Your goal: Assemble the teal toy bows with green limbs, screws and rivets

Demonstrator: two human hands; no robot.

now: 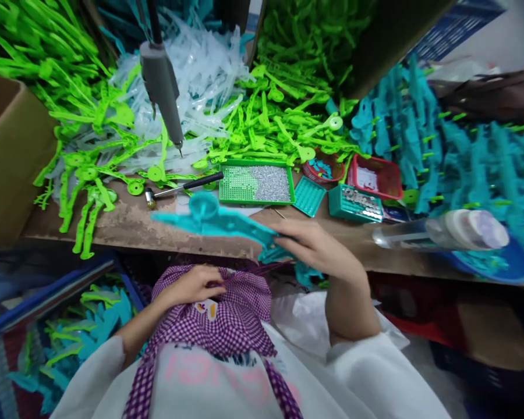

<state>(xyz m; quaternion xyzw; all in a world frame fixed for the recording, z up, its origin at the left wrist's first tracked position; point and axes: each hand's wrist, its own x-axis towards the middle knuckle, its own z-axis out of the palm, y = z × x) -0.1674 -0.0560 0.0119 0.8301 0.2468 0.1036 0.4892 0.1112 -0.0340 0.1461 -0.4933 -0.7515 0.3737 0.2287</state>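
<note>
My right hand grips one end of a long teal plastic piece, holding it raised over the front edge of the bench. The piece has a round cup-like disc near its far end and is slightly blurred. More teal plastic shows just below my right hand; whether it is held too, I cannot tell. My left hand rests against the purple checked apron, fingers loosely bent and apart, with nothing visible in it. Behind the teal piece, a hammer lies on the wooden bench.
A grey power screwdriver hangs above the bench. Small metal parts fill a green tray; a teal box and red basket stand right of it. Piles of green pieces lie behind. A clear bottle is at right.
</note>
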